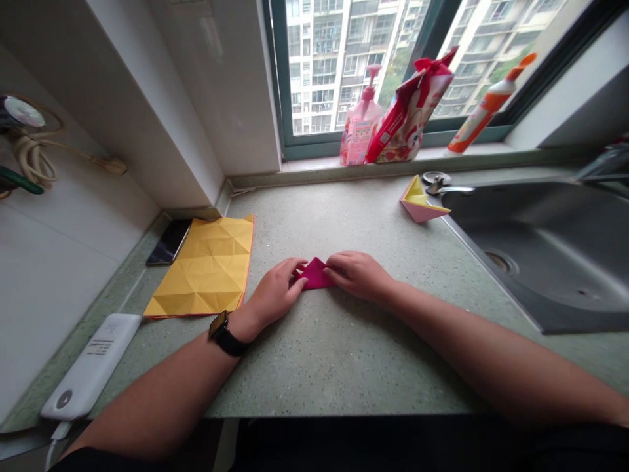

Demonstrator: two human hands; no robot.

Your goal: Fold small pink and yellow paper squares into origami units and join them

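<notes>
A small magenta piece of folded paper (317, 274) lies on the speckled counter, its pointed top facing away from me. My left hand (280, 288) grips its left corner between thumb and fingers. On the other side, my right hand (361, 274) has its fingers closed on the right corner. Parts of both corners are hidden behind the fingers. To the left of my left hand rests a stack of creased yellow paper sheets (211, 265). A pink and yellow folded paper boat shape (423, 204) stands farther back on the right, near the sink.
On the left are a dark phone (170, 242) and a white power bank (93, 364) with a cable. A metal sink (540, 249) is set into the counter at right. A pink pump bottle (361, 128), a red bag (413, 115) and an orange-white bottle (484, 115) stand on the windowsill.
</notes>
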